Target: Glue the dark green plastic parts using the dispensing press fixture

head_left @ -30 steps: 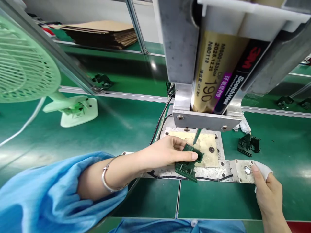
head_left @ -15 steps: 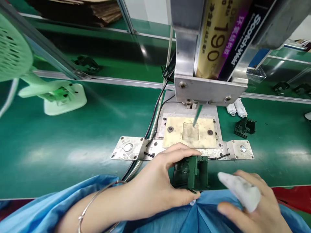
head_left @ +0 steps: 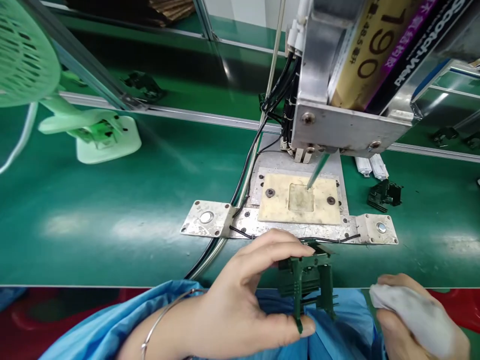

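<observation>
My left hand (head_left: 258, 290) grips a dark green plastic housing (head_left: 326, 285) between thumb and fingers, tilted up at the table's front edge. Its open frame and thin legs face right. At the lower right my right hand (head_left: 397, 320) has its fingers closed on a crumpled white cloth (head_left: 420, 312), apart from the housing. Behind the left hand stands a glue dispenser (head_left: 348, 127) with a thin green nozzle (head_left: 318, 171). The nozzle tip hangs over the recess of a cream fixture plate (head_left: 277, 210).
Two metal button plates flank the fixture, a left one (head_left: 191, 225) and a right one (head_left: 390, 235). A second dark green housing (head_left: 385, 194) and white plastic pieces (head_left: 378, 167) lie to the right. Cables (head_left: 240, 195) run along the left. A green fan (head_left: 108, 145) stands at far left.
The housing has been tilted in my left hand, so its open frame and legs now show. My right hand with the cloth has moved right and its fingers have closed more. The view has shifted.
</observation>
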The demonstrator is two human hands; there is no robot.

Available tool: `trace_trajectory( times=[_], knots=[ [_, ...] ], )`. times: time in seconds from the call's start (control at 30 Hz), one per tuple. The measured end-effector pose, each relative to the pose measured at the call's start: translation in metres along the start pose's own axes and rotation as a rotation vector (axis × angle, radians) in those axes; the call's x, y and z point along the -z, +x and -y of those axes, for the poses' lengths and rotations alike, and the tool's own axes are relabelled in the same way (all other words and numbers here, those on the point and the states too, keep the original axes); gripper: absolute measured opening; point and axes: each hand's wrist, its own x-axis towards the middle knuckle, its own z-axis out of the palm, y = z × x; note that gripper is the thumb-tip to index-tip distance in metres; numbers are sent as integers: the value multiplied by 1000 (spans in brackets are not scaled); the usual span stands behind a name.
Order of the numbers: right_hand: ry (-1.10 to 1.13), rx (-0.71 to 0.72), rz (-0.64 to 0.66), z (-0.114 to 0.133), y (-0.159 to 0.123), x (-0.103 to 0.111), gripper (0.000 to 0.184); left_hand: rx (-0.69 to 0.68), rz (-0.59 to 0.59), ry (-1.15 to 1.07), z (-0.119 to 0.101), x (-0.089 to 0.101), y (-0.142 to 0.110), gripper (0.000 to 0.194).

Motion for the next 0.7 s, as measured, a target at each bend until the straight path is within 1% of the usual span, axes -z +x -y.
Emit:
trace_trajectory(
  times=[0.07,0.13,0.17,0.2,0.27,0.33,0.4,0.5,0.6,0.63,0.7],
  knots=[
    [58,71,42,1,7,-5,4,-20,-4,-17,3,0,-3,67],
    [141,116,150,7,18,-14,18,-40,17,-32,4,0,-5,70],
    [170,116,214,11,22,-18,26,-43,31,-38,4,0,-5,72],
    [178,112,249,15,25,-21,32,-43,43,-43,3,0,-5,73],
    [177,138,254,20,26,-27,42,-44,57,-54,1,-1,-4,76],
    [169,195,233,22,24,-32,42,-43,61,-64,-1,-1,-2,78],
    [153,236,172,23,22,-35,37,-32,48,-83,-2,-3,-1,78],
    [123,232,68,22,23,-40,30,6,-4,-141,-1,-6,-2,75],
    [124,202,97,21,25,-43,23,53,-54,-223,2,-10,-4,74],
    [124,215,109,21,25,-43,20,72,-70,-253,3,-11,-4,73],
    [90,265,78,20,26,-44,15,117,-105,-317,4,-13,-5,71]
  ],
)
